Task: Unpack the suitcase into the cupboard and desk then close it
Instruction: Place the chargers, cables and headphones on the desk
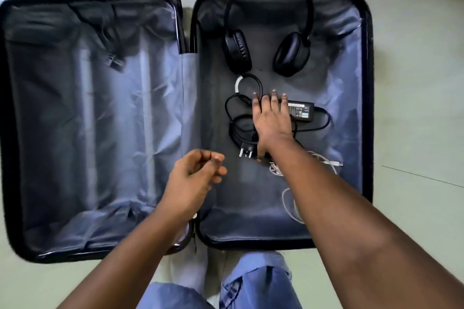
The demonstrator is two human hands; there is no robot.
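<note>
A black suitcase [366, 57] lies open flat on the floor, both halves lined in grey-blue fabric. In the right half lie black headphones [237, 49], a black power adapter [302, 111] with its coiled black cable and plug [244, 152], and a white cable [288, 204] partly hidden under my right forearm. My right hand [272, 120] lies on top of the adapter and its cable, fingers spread and straight. My left hand [194, 178] hovers over the suitcase's hinge, fingers loosely curled, holding nothing.
The left half of the suitcase holds only a loose black strap with a buckle [114, 61]. Pale floor tiles [416, 133] surround the case. My knees in blue trousers [253, 281] are at the near edge.
</note>
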